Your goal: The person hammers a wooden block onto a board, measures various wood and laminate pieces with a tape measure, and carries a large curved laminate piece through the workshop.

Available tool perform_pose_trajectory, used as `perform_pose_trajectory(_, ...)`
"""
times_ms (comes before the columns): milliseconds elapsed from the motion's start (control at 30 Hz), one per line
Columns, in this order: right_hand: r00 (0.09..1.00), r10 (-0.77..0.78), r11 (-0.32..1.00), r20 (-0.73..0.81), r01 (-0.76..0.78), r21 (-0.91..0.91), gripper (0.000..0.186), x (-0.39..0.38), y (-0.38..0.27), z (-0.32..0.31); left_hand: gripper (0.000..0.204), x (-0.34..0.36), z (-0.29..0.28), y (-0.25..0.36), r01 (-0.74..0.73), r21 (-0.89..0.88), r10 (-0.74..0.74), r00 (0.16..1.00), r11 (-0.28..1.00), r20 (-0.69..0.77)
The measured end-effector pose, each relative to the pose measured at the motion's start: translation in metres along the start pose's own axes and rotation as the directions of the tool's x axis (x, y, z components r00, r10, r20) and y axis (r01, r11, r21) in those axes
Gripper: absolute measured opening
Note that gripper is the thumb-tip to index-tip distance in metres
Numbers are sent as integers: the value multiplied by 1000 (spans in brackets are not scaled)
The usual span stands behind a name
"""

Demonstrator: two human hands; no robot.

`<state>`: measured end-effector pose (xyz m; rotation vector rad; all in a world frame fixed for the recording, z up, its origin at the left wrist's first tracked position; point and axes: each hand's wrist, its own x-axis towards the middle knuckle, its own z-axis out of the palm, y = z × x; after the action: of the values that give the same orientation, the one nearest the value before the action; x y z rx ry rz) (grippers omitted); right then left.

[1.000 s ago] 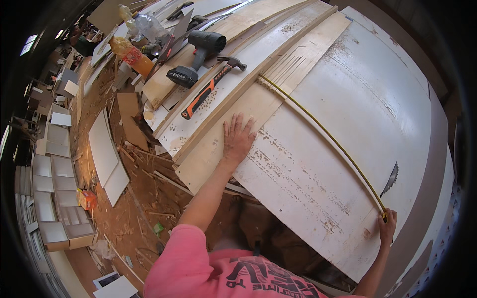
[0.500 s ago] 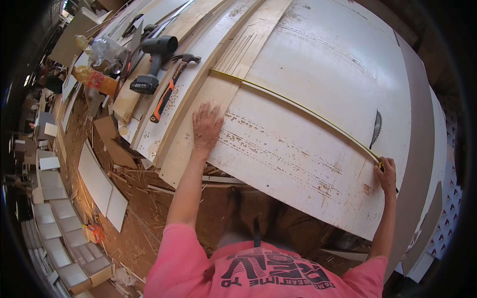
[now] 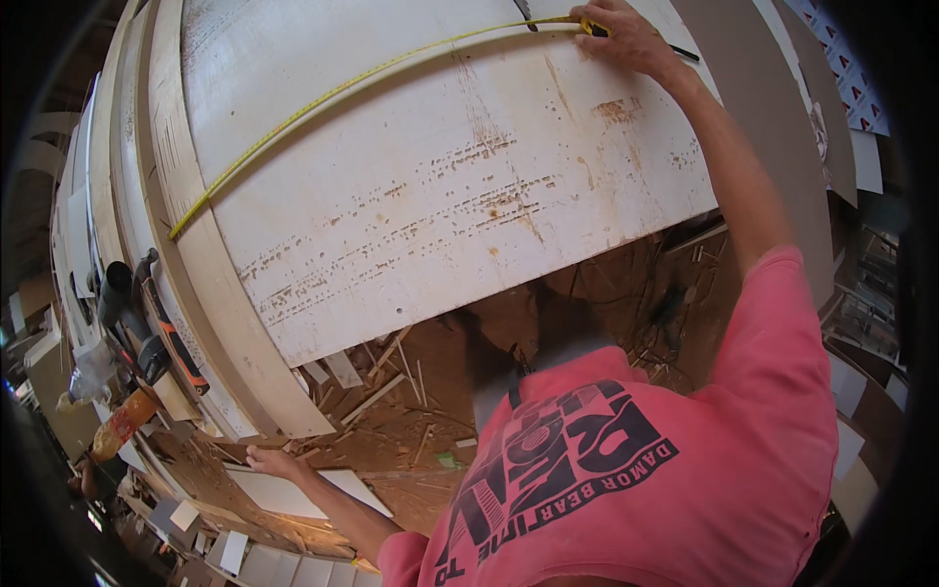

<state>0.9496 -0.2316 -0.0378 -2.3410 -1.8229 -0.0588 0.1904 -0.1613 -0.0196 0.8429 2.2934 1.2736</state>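
In my right hand (image 3: 631, 41) is a tape measure (image 3: 594, 27), gripped at the far right of the large white board (image 3: 391, 235). Its yellow blade (image 3: 323, 101) runs out leftward across the board, and the free end lies on a pale wooden strip (image 3: 186, 166). My left hand (image 3: 276, 463) is off the board, low at the left, just beyond the strip's near end. Its fingers look loosely stretched and nothing shows in them. Beside the tape measure, part of a circular saw blade (image 3: 526, 13) pokes up through the board.
At the left on the planks lie a hammer (image 3: 174, 338) with an orange and black handle and a cordless drill (image 3: 134, 318). A bottle of orange liquid (image 3: 122, 424) is nearby. Wood offcuts (image 3: 377, 391) litter the floor. Brown panels (image 3: 753, 108) stand along the right.
My left hand has come off the wooden strip and dropped toward the near left. My right hand still grips the tape measure, whose blade stays stretched out. The view has turned to the right.
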Motion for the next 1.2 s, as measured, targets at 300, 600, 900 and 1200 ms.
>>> perform_pose_trajectory(300,963,174,969,207,-205,139,29,30,-42,-22,68,49,-4,-32,269,10,-267,950,963,163)
perform_pose_trajectory(600,984,137,972,117,-156,174,27,11,-31,-29,67,47,31,-8,-403,626,398,904,668,158)
perform_pose_trajectory(900,980,148,969,130,-170,180,27,9,-27,-32,46,16,166,75,-797,456,448,601,397,662)
perform_pose_trajectory(1200,984,108,975,142,-132,177,25,12,-22,-26,52,74,165,63,-649,757,751,538,79,383)
